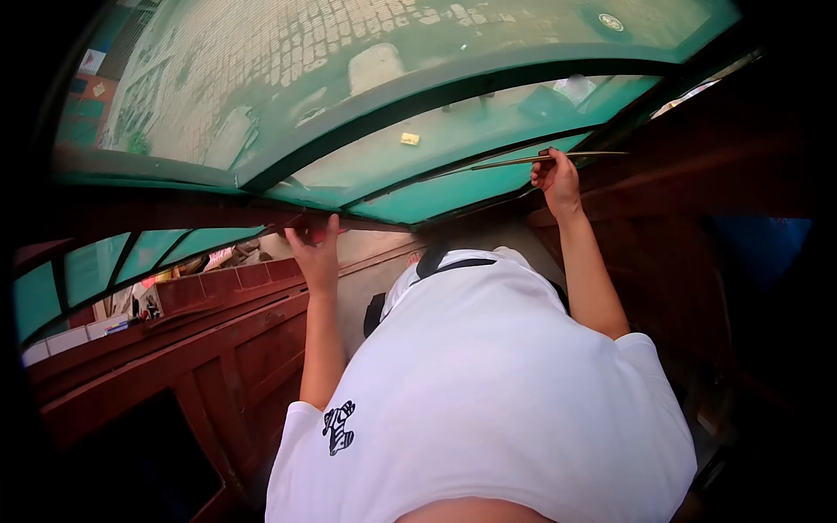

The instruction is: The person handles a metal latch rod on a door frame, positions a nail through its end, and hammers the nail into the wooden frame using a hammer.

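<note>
My right hand [560,181] pinches a long, thin strip [506,163] between thumb and fingers. The strip lies nearly level across the green-tinted window pane [427,193], and one end extends right past my hand. On the left, my left hand [316,254] has its fingers spread, with the tips up against the lower edge of the dark window frame [253,212]. Nothing shows held in it. Both forearms reach upward in the view from the white shirt [497,392] I wear.
Brown panelled woodwork [253,370] runs along the lower left. Behind the glass are paving [288,44] and a small yellow object [410,139]. At the far right is a dark blue patch [767,244]. Small items [148,305] are at the left, below the panes.
</note>
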Available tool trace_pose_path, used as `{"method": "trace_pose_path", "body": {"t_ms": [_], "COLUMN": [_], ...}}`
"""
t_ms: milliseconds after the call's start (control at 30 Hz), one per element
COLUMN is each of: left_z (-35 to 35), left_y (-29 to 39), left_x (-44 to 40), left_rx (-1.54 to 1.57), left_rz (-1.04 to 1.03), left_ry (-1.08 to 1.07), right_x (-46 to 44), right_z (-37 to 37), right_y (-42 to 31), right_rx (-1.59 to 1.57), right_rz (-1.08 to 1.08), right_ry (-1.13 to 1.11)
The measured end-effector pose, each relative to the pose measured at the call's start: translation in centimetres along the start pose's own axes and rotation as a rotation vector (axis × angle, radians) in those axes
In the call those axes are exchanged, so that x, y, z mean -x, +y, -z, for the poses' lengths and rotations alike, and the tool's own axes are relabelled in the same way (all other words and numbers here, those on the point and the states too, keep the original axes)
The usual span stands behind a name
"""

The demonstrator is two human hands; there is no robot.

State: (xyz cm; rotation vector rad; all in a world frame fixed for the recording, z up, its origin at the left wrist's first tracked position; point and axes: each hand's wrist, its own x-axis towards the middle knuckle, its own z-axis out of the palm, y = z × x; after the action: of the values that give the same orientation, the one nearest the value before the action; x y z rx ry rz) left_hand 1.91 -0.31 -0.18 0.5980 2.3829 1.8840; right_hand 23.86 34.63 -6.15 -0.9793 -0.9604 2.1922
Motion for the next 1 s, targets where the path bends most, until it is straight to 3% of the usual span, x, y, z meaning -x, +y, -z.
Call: {"method": "trace_pose_path", "body": {"t_ms": [133,367,467,633,733,900,1000], "left_z": [-1.0,-0.9,-1.1,-1.7,-2.1,-2.6,-2.3], "left_y": [-0.2,-2.2,-2.8,-2.0,-2.2,0.2,-1.9], "left_x": [0.1,0.2,0.3,0.1,0.3,0.4,0.5], "left_rx": [0.017,-0.059,-0.258,-0.206,-0.354,-0.318,-0.378], "left_rz": [-0.067,0.063,0.058,0.094,0.036,0.010,0.008], "left_ry": [0.041,0.048,0.109,0.116,0.184,0.200,0.224], "right_x": [-0.2,-0.3,-0.5,-0.5,-0.7,-0.3,0.3], "right_z": [0.6,0.6,0.7,0.4,0.9,0.5,0.2], "right_y": [0.5,0.4,0.3,0.0,0.4,0.2,0.0], "right_rx": [-0.003,-0.042,-0.048,-0.061,-0.025,-0.003,0.001], "right_rz": [-0.014,-0.002,-0.009,0.005,0.011,0.014,0.033], "right_ry": [0.013,-0.020,-0.014,-0.034,-0.014,0.005,-0.003]}}
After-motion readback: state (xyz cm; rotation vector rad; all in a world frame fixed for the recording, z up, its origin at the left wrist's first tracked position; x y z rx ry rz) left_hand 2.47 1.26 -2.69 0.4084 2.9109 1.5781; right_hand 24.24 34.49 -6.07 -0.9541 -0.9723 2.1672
